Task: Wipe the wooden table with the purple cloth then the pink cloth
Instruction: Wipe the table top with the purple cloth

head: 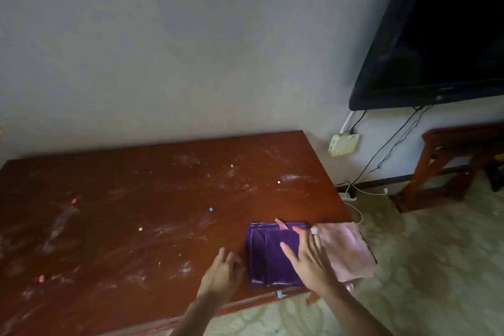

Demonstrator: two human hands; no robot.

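Observation:
A folded purple cloth (268, 254) lies flat near the front right corner of the reddish wooden table (136, 199). A pink cloth (346, 248) lies just right of it, partly over the table's right edge. My right hand (308, 259) hovers over the purple cloth's right side, fingers spread, holding nothing. My left hand (222, 273) rests on the table just left of the purple cloth, fingers loosely curled, close to its left edge. White chalky smears and small coloured bits (pink, blue, white) are scattered over the tabletop.
A grey wall runs behind the table. A black television (436, 35) hangs at the upper right, with cables and a wall socket (343, 144) below it. A dark wooden stand (458, 161) is at the far right. Patterned floor lies in front and right.

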